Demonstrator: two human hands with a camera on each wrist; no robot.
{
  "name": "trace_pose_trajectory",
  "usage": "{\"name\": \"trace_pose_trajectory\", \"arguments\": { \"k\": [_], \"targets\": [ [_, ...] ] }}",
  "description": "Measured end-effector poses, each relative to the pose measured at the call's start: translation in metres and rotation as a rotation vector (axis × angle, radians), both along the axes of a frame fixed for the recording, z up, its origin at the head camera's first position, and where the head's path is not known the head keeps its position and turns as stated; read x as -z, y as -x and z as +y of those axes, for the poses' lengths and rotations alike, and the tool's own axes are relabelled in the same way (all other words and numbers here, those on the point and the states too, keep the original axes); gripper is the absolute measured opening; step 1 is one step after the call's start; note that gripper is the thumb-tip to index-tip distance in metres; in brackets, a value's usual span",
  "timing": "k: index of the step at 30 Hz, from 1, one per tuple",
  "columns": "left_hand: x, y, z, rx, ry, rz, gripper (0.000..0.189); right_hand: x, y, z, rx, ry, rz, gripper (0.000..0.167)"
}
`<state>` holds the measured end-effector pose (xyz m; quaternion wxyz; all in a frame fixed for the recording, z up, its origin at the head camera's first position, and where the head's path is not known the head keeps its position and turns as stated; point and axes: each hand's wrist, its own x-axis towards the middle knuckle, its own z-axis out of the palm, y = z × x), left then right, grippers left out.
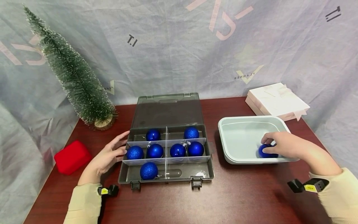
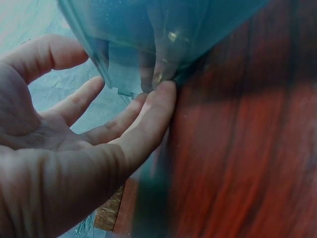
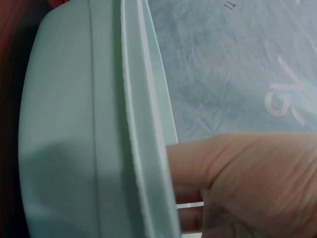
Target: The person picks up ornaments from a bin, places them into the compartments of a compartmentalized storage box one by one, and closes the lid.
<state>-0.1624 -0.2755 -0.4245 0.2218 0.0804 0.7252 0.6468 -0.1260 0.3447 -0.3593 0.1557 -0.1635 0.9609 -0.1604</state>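
My right hand (image 1: pixel 288 147) reaches over the near right rim of a pale grey-green plastic basin (image 1: pixel 237 137) and holds a blue Christmas ball (image 1: pixel 262 152) between thumb and fingers. In the right wrist view, the basin wall hides the fingertips and the ball. On the left, my left hand (image 1: pixel 107 157) touches the side of a smoky, clear divided box (image 1: pixel 193 169) with extended fingers. Its lid lies folded back. Inside, the back row has one blue ball (image 1: pixel 153 135) per side, the middle row two per side, and a glittery ball (image 1: pixel 149 171) sits front left.
A small frosted Christmas tree (image 1: pixel 75 71) on a wooden base leans at the back left. Left of my left hand lies a red box (image 1: pixel 72 157). Behind the basin is a white gift box (image 1: pixel 279 99) with a ribbon. A printed cloth (image 1: pixel 167 62) hangs behind the table.
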Motion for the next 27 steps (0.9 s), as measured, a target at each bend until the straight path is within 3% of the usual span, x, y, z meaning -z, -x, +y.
{"name": "trace_pose_trajectory", "arguments": {
  "k": [12, 27],
  "targets": [
    [-0.001, 0.0, -0.001, 0.007, 0.002, 0.001, 0.073, 0.012, 0.0, -0.011, 0.049, 0.129, 0.093, 0.027],
    [-0.001, 0.0, 0.0, 0.006, 0.004, -0.001, 0.073, 0.021, 0.0, -0.027, 0.1, 0.4, 0.153, 0.029]
  ]
}}
